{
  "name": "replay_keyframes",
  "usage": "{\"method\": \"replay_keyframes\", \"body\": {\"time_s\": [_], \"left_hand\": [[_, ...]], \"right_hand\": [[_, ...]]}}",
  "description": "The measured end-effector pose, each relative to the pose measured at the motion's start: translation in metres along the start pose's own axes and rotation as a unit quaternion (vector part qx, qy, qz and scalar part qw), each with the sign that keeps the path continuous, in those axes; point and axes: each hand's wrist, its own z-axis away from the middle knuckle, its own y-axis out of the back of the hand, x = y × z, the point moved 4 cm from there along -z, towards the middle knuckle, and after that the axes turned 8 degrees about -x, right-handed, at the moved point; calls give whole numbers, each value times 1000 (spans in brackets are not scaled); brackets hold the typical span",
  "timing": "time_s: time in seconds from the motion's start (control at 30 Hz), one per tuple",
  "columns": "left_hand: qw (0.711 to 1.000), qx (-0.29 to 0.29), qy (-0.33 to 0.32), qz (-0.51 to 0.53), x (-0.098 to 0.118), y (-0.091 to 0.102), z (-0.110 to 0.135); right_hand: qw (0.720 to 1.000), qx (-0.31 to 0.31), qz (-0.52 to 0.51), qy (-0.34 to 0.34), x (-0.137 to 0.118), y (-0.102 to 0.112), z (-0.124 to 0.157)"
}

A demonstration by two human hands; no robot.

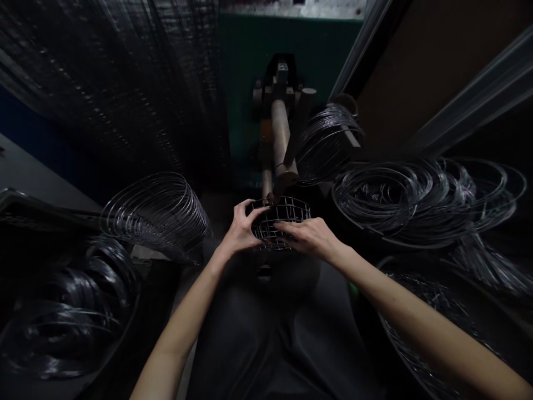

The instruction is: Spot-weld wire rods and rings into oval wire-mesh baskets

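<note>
A round wire basket of crossed metal wires sits in front of me, just below the spot welder's rod-like arms. Its upper left rim lies at the lower electrode tip. My left hand grips the basket's left side, thumb and fingers around the wires. Over on the right, my right hand has its fingers pressed together along the near wires. What its fingertips pinch, apart from the basket's wire, cannot be made out.
Wire rings hang at the left, above more rings in a dark container. Another bundle hangs right of the machine. Coiled rings fill a tub at the right, with short cut wires in a container below. A green machine body stands behind.
</note>
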Motion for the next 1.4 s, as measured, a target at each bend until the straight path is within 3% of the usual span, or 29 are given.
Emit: {"method": "replay_keyframes", "body": {"time_s": [0.3, 0.53, 0.73, 1.0, 1.23, 1.33, 1.4], "left_hand": [[999, -5, -7, 36, -7, 3, -5], [997, -25, 26, 62, -11, 12, -14], [998, -10, 39, 47, -24, 15, -35], [999, 10, 39, 35, -31, 15, -41], [997, -4, 58, 50, -43, 19, -64], [998, 12, 47, 43, -43, 19, -62], [997, 27, 54, 39, -47, 20, -53]], "right_hand": [[999, 7, -41, -10, 1, 8, -6], [998, -31, -33, -39, 3, 18, -10], [994, 25, -55, -92, 16, 10, -24], [964, 177, -151, -127, 25, 3, -11], [945, 190, -193, -184, 42, 10, -37], [934, 208, -226, -185, 38, 13, -16], [920, 228, -262, -182, 41, 7, 24]]}}
